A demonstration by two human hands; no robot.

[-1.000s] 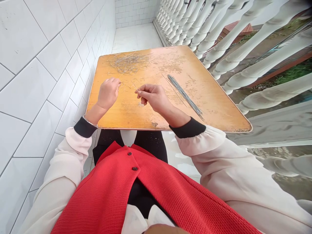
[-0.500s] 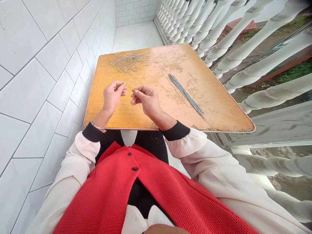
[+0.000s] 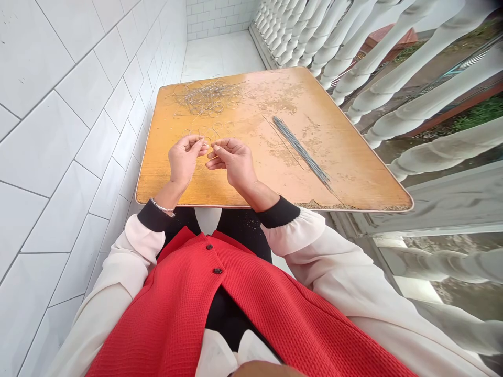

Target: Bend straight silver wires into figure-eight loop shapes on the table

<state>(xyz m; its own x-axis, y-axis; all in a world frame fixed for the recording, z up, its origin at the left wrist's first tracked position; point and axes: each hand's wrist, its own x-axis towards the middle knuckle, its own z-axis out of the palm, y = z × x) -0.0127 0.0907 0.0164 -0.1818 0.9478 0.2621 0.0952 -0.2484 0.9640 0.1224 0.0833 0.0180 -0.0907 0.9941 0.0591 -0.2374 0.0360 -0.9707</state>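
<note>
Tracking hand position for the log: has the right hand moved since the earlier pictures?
Yes: the right hand has shifted left, farther from the bundle of straight wires.

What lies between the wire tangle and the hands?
The head view shows small wire rings between the wire tangle and the left hand and right hand.

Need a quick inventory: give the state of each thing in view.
Left hand, raised, fingertips pinched.
Right hand, raised, fingertips pinched, close to the left.
Wire tangle, loose heap at the tabletop's far end.
Straight wire rods, lying parallel in a tight bundle.
Orange tabletop, scuffed, worn patches, chipped near edge.
</note>
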